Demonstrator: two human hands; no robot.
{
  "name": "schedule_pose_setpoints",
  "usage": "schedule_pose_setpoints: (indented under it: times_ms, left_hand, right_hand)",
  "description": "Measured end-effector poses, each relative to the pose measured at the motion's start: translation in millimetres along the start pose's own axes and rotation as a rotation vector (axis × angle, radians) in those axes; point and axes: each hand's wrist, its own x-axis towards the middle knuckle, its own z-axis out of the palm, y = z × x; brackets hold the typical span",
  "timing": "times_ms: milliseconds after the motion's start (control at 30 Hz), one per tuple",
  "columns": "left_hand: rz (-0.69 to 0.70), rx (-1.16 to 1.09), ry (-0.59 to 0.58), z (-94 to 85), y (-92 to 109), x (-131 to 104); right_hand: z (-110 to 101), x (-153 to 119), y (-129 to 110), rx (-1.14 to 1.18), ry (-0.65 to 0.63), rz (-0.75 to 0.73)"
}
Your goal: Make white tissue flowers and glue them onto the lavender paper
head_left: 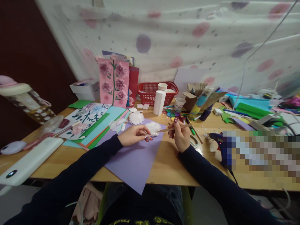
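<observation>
My right hand [181,137] is closed round a flat wooden craft stick [166,129], whose left end reaches a fluffy white ball [153,127]. My left hand [133,135] is pinched just left of that ball, above the purple sheet [138,159]. Whatever sits between its fingertips is too small to make out. A second fluffy white ball [136,118] lies behind my left hand. Right of my right hand are scissors [194,141], partly hidden, and a glue gun [219,140].
At the back stand a red basket [145,99], a white cylinder [159,103], a paper cup [179,103] and a pink flower picture [114,82]. Coloured sheets [96,128] lie at the left, near a long white device [35,159]. A dark bottle [206,112] stands right.
</observation>
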Motion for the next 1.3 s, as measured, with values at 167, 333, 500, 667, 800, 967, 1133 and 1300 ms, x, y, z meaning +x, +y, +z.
schedule_pose_setpoints:
  times_ms: [167, 333, 500, 667, 800, 967, 1133, 1300]
  left_hand:
    - [0.044, 0.128, 0.143, -11.2, 10, 0]
    - [0.134, 0.351, 0.230, -14.5, 23, 9]
    - [0.133, 0.622, 0.176, -2.0, 28, 27]
    - [0.110, 0.814, 0.187, 6.3, 26, 41]
    - [0.111, 0.843, 0.182, 6.1, 24, 45]
    - [0.149, 0.881, 0.165, 3.7, 22, 47]
    - [0.226, 0.889, 0.189, 0.6, 15, 50]
    - [0.257, 0.915, 0.204, 0.6, 10, 52]
  right_hand:
    - [-3, 3, 7, -0.196, -0.010, -0.094]
    - [-1, 2, 4, -0.195, -0.047, -0.111]
    - [-2, -1, 3, -0.218, -0.066, -0.180]
    - [-3, -3, 6, -0.271, -0.102, -0.198]
    - [-2, -3, 8, -0.297, -0.123, -0.208]
    - [-1, -1, 10, -0.309, -0.104, -0.214]
    - [1, -2, 10, -0.305, -0.113, -0.203]
    - [3, -1, 9, -0.325, -0.135, -0.198]
